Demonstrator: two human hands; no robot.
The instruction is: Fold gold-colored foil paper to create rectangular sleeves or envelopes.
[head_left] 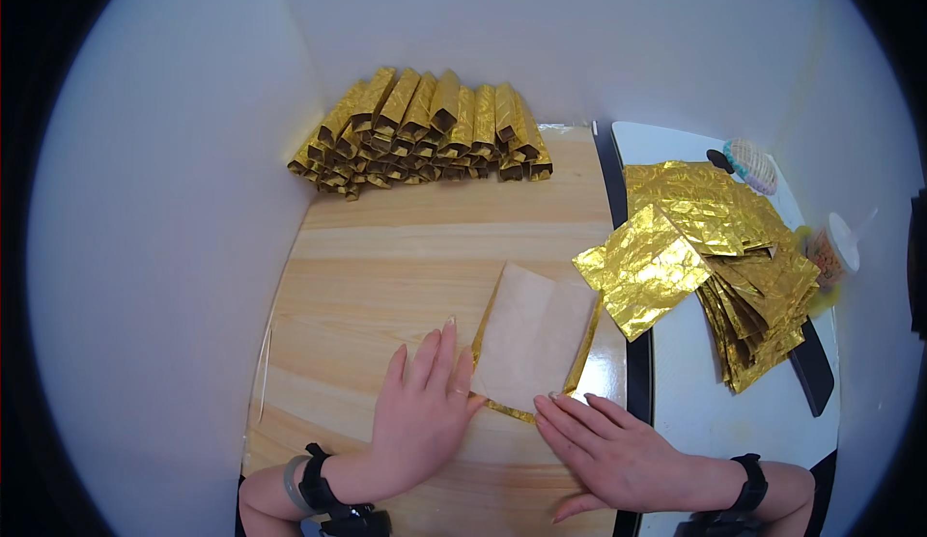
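A sheet of gold foil paper lies on the wooden table with its pale tan back facing up and gold edges showing. My left hand lies flat on the table, fingers together, touching the sheet's lower left edge. My right hand presses its fingertips on the sheet's lower right corner. Neither hand grips anything.
A pile of folded gold paper pieces sits at the table's far end. A loose stack of gold foil sheets rests on a white surface to the right, with a small round brush-like object and a lidded cup beyond. White walls surround the table.
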